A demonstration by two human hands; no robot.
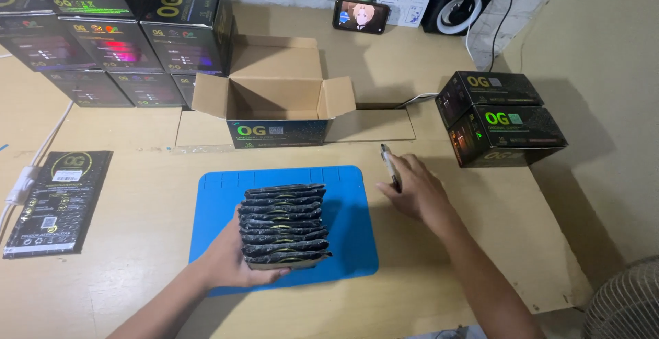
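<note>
**Packing surface: items in hand**

Left hand (230, 260): fingers wrapped around a stack of black pouches (283, 226), standing on the blue mat (350, 222). Right hand (414, 186): fingers closed on a dark pen (389, 165). Open carton (274, 109) behind the mat.

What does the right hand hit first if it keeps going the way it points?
Right hand, holding a pen, points up-left across the table. First in that line looks like the open box, probably its right flap; depth is unclear.
</note>
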